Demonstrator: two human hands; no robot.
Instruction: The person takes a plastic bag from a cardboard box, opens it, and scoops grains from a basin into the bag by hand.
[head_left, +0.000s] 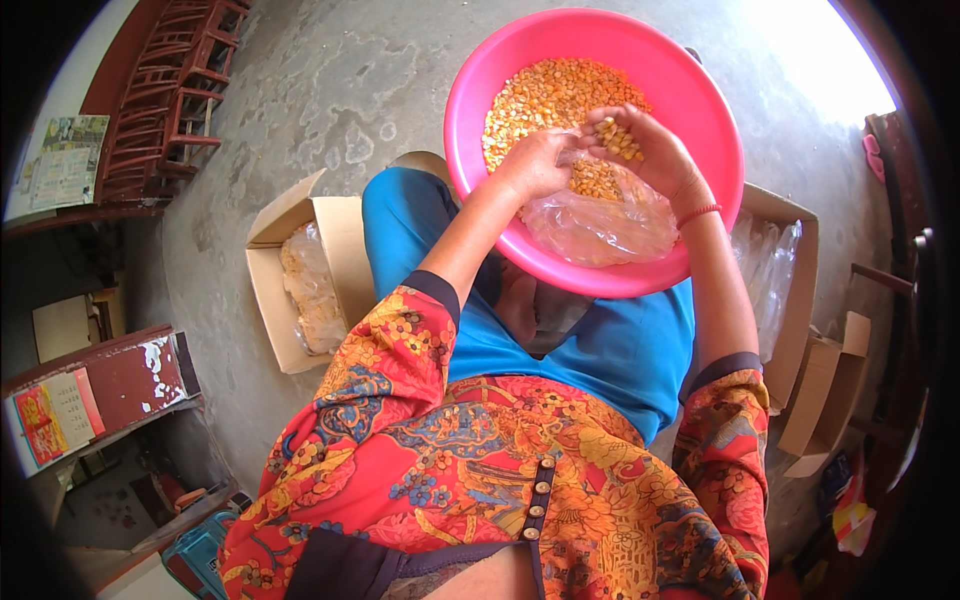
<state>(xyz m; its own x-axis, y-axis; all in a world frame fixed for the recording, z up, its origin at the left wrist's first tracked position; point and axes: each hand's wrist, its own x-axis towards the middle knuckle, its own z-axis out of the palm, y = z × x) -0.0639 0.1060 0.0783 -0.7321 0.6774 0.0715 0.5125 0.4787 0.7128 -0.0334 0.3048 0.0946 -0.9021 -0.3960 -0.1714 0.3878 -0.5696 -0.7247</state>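
A round pink plastic basin (697, 112) rests at my knees, with a heap of dried corn kernels (555, 86) on its far left side. A clear plastic bag (607, 229) with some kernels inside lies in the near part of the basin. My left hand (536, 161) grips the bag's rim with closed fingers. Cupped above the bag's mouth, my right hand (649, 146) holds a small pile of corn kernels (619, 140) in its palm. A red band circles the right wrist.
An open cardboard box (341, 240) with filled clear bags stands left of my legs. Another cardboard box (795, 300) with clear plastic bags is at the right, beside a smaller box (814, 394). Red-brown wooden furniture (202, 82) stands at upper left.
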